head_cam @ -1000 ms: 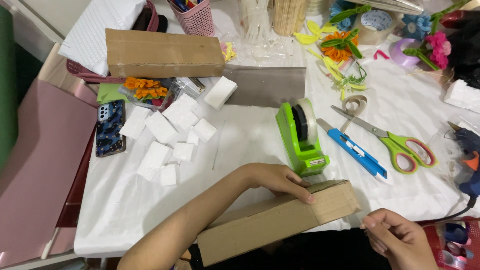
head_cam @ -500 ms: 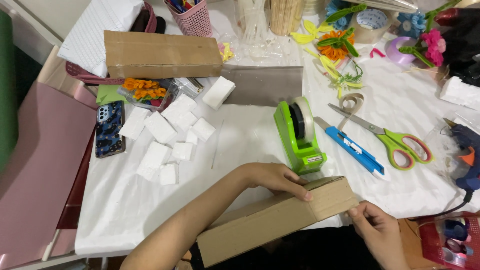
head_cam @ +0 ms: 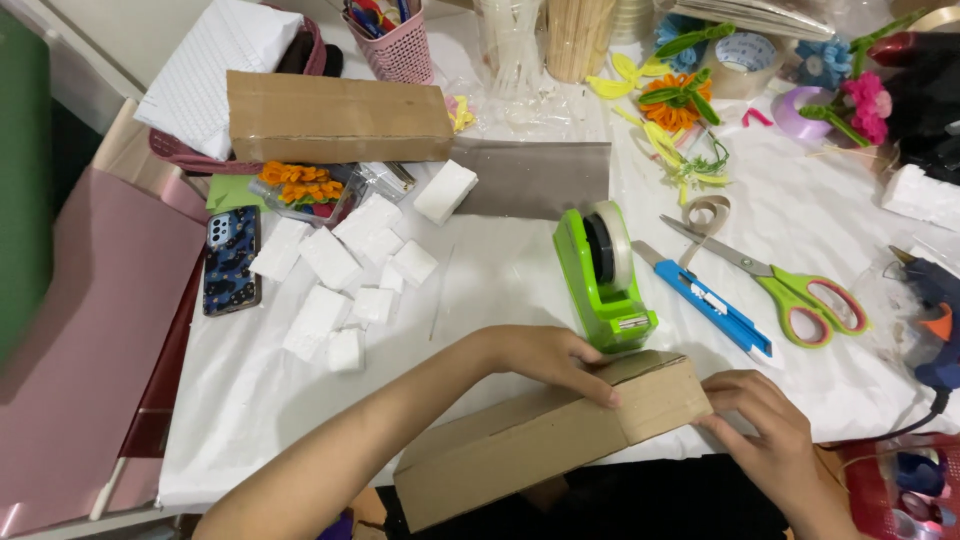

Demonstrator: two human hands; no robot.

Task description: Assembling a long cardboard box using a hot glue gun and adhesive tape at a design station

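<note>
Your long cardboard box lies at the near edge of the table, one end hanging toward you, the other end raised near the tape dispenser. Your left hand rests flat on top with fingers spread, pressing down near the right end. Your right hand cups that end, its fingers curled against the flap; it grips nothing else.

By the look of it, the box is folded into shape and the end flap is pushed in, but I see no tape across the seam, so closing seems only partly done. Whether the near end is shut I cannot tell; it is out of view.

Just beyond the box stands the green dispenser, touching or nearly touching its far corner. To the right of that lie a blue cutter and green scissors, close together. A glue gun sits at the right edge.

To the left, white foam blocks are scattered, with a phone beside them. Far off lies a second box, closed, a grey sheet to its right, and craft flowers farther right.
</note>
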